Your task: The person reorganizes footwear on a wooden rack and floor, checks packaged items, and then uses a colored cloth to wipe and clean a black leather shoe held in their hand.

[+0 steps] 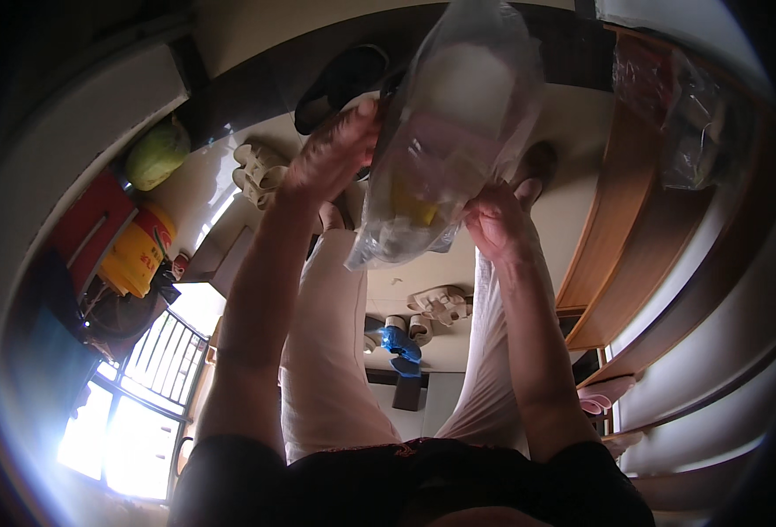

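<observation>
A large clear plastic bag [450, 138] with white, pink and yellow things inside hangs between my hands; what they are cannot be told. My right hand [499, 221] grips the bag's lower right edge, fingers closed on the film. My left hand [338, 151] is raised at the bag's left side, somewhat blurred, its fingers pointing up; whether they touch or hold the film is hard to tell. Behind the left hand lies a dark shoe [342, 82] on the floor. The bag hides part of the floor behind it.
Beige sandals [256, 172] lie left on the tiled floor, more sandals [442, 304] and a blue plastic bag [401, 344] between my legs. A green melon [158, 155] and a yellow bag [139, 250] stand left. Wooden shelves [615, 217] with a plastic-wrapped item [694, 125] line the right.
</observation>
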